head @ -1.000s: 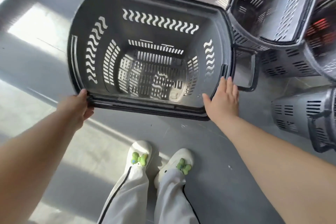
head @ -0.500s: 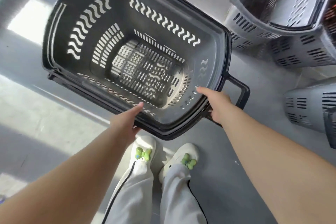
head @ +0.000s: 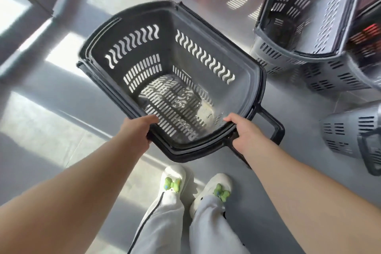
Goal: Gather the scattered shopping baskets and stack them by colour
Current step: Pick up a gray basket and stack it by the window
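**Basket (head: 243, 80) swung end-on**

Basket held above floor (head: 51, 88), just left of grey stack (head: 334, 80), turned lengthwise since 1 s ago. Left hand (head: 140, 130) and right hand (head: 245, 132) now grip its near rim, so nesting on the stack looks next.

The left hand (head: 140, 130) and right hand (head: 245, 133) grip the near rim of a dark grey shopping basket (head: 241, 88), thumbs hooked over it. Its black pull handle (head: 273, 128) juts just right of the right hand. Beyond that hand stand stacked grey baskets (head: 329, 80).
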The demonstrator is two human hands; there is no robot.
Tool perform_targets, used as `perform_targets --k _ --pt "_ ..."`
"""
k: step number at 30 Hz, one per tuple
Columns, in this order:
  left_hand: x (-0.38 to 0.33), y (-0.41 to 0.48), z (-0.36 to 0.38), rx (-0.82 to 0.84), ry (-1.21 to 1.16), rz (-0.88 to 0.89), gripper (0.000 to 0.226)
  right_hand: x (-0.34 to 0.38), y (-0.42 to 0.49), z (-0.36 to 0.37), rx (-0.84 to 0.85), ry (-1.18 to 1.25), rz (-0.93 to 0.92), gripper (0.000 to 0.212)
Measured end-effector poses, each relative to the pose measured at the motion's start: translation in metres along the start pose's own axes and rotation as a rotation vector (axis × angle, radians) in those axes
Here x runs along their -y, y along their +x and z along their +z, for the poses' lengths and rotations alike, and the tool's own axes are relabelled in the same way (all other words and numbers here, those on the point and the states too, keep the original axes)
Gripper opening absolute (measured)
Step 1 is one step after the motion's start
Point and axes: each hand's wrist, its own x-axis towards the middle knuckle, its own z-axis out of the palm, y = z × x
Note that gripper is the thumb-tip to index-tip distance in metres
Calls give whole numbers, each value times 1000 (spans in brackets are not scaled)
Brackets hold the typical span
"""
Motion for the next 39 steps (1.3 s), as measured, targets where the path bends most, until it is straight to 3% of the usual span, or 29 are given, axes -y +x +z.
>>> perform_targets --k 3,7,12,17,23,27,33,39 --pt "-32 -59 -12 6 -30 41 43 10 -67 -4 -8 24 -4 16" --pt "-71 -141 -41 70 -29 92 17 28 -163 -7 18 85 -58 26" --pt "-106 -220 -71 165 -58 190 14 47 -258 -5 36 91 -168 11" --pt "-154 -263 -82 184 -103 317 16 78 -311 11 214 55 -351 7" --pt "-225 -279 -67 207 -91 411 13 146 -342 45 245 100 -427 16" --pt "-285 -276 -42 183 -129 453 34 212 -339 77 264 138 -472 19" --pt "-394 -251 25 144 -156 528 43 332 -309 123 337 172 -455 24" --pt "-513 -225 88 158 -201 552 25 466 -296 174 321 113 -489 23"
